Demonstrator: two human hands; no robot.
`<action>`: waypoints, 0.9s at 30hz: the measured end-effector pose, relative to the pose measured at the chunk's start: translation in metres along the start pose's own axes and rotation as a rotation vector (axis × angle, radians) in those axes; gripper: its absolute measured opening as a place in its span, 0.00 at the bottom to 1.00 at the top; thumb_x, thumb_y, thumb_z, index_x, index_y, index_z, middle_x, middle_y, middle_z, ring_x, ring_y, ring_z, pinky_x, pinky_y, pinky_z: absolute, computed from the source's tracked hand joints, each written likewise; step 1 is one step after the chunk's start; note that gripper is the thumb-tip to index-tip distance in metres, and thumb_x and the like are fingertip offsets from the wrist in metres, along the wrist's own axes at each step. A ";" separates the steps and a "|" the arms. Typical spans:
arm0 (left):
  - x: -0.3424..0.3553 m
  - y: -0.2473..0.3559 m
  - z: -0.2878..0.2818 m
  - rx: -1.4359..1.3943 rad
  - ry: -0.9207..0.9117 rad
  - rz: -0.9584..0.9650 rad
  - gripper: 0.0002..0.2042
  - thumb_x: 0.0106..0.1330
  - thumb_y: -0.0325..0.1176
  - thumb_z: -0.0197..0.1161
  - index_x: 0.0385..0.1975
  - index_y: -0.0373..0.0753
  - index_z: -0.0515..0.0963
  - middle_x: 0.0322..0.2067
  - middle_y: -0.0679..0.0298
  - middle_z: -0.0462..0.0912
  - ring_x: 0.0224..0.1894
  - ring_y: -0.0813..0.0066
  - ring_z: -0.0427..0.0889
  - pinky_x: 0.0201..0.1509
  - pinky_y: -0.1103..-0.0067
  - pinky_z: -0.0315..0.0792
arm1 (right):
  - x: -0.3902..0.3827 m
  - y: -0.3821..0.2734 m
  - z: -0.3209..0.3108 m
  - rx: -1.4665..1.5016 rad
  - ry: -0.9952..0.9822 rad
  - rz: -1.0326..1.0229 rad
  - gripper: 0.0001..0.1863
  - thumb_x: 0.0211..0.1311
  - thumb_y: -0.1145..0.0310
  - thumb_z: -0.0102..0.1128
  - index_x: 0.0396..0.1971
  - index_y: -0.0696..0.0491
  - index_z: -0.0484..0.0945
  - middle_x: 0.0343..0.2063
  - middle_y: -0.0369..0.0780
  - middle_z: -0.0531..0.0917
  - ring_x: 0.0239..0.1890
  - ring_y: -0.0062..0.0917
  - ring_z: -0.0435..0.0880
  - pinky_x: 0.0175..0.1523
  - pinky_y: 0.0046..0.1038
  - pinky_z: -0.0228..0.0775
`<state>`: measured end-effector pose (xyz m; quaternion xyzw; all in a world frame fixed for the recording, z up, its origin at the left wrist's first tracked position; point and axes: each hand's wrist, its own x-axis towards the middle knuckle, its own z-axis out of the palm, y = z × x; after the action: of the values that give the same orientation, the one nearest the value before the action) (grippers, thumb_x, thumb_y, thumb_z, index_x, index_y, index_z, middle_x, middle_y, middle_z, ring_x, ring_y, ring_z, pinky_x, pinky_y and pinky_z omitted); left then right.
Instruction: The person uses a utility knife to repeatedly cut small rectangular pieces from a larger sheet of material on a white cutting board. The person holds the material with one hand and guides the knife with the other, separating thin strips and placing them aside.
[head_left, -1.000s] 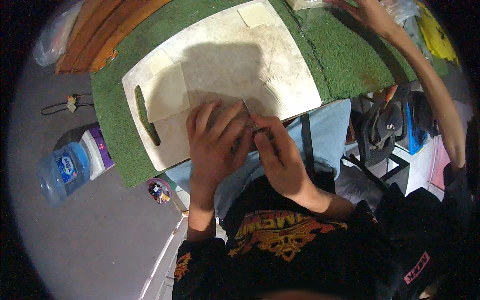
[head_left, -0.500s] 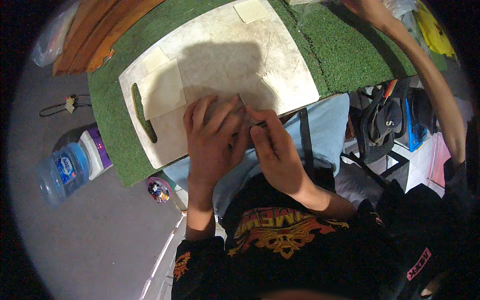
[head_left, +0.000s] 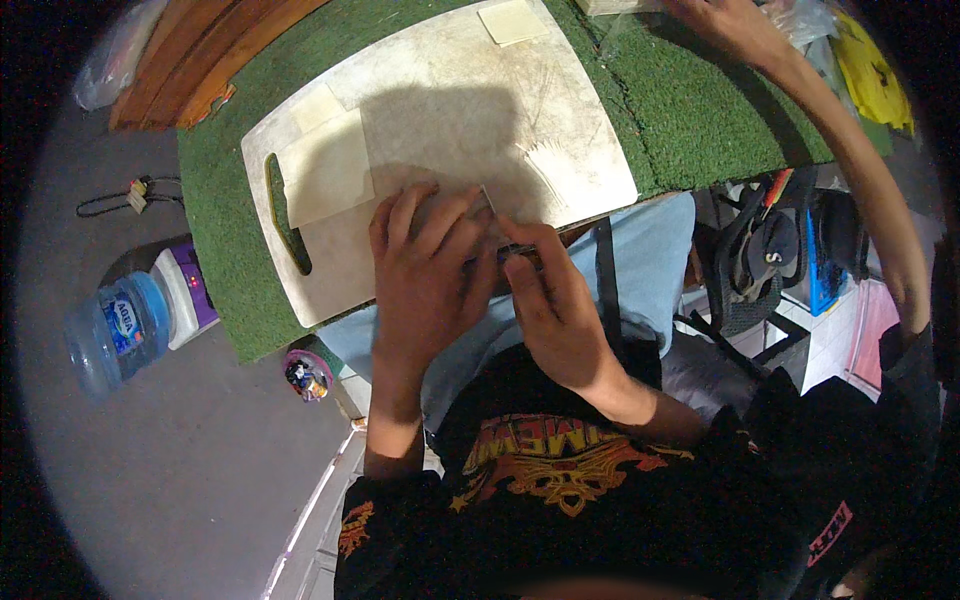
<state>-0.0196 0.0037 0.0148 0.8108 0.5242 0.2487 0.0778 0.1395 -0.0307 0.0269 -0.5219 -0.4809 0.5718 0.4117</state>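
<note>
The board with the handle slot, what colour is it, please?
The board is off-white with darker smudges, best seen in the head view.

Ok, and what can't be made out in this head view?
All in the head view:
Thin, straight, metal-looking tool: lower end covered by the bare right hand.
Anything beneath the bare left hand on the white, curved-edged cutting board: hidden by that hand.
Thin, cream-coloured strips: too small and bright to count.
Another person's bare hand: partly cut off, top edge.
</note>
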 end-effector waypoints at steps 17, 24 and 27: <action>0.000 0.004 0.005 0.001 0.043 -0.027 0.13 0.61 0.36 0.67 0.44 0.42 0.83 0.55 0.65 0.81 0.63 0.53 0.70 0.72 0.55 0.59 | -0.013 -0.003 -0.001 -0.073 0.023 0.050 0.16 0.78 0.76 0.45 0.62 0.59 0.67 0.40 0.48 0.80 0.37 0.27 0.80 0.43 0.31 0.74; 0.001 0.005 0.005 0.001 0.062 -0.023 0.12 0.61 0.35 0.67 0.43 0.42 0.83 0.54 0.65 0.81 0.63 0.53 0.71 0.71 0.55 0.60 | -0.020 -0.007 -0.002 -0.009 0.003 0.083 0.16 0.79 0.76 0.44 0.62 0.56 0.67 0.27 0.40 0.73 0.29 0.20 0.68 0.35 0.29 0.67; 0.001 0.005 0.005 -0.011 0.068 -0.020 0.11 0.61 0.34 0.67 0.42 0.42 0.83 0.54 0.65 0.81 0.63 0.53 0.71 0.71 0.55 0.60 | -0.021 -0.006 -0.003 -0.009 -0.004 0.075 0.17 0.79 0.76 0.44 0.63 0.56 0.66 0.28 0.41 0.73 0.29 0.20 0.69 0.35 0.29 0.67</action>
<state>-0.0130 0.0029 0.0126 0.7961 0.5332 0.2781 0.0672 0.1444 -0.0495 0.0365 -0.5402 -0.4646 0.5855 0.3866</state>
